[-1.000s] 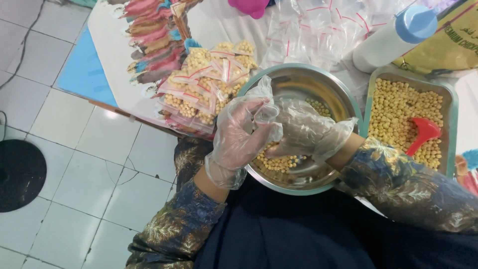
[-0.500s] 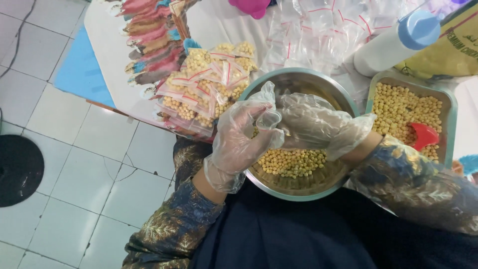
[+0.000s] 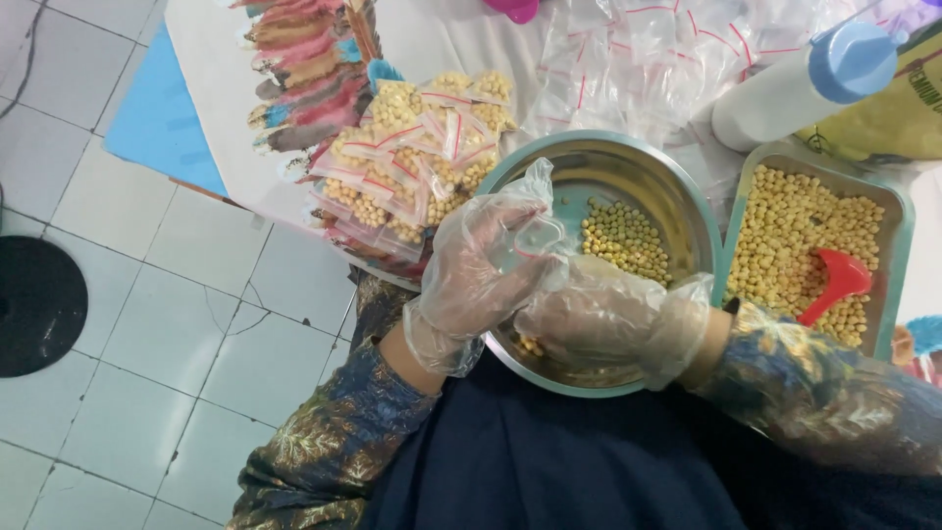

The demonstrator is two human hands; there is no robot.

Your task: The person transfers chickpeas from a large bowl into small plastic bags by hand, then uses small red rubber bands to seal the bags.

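— While both hands are over the steel bowl [image 3: 687,211], which step is this?

— I think it is the filling step. The left hand [image 3: 481,270], in a clear glove, pinches a small clear bag [image 3: 535,221] by its upper edge. The right hand [image 3: 603,314], also gloved, is curled under it; I cannot tell what it holds.

— Which way does the bag point?

— Its long axis seems upright, mouth toward the fingers, but it is too clear to be sure.

— And the next move?

— It calls for holding the mouth open above the yellow beans [image 3: 628,240].
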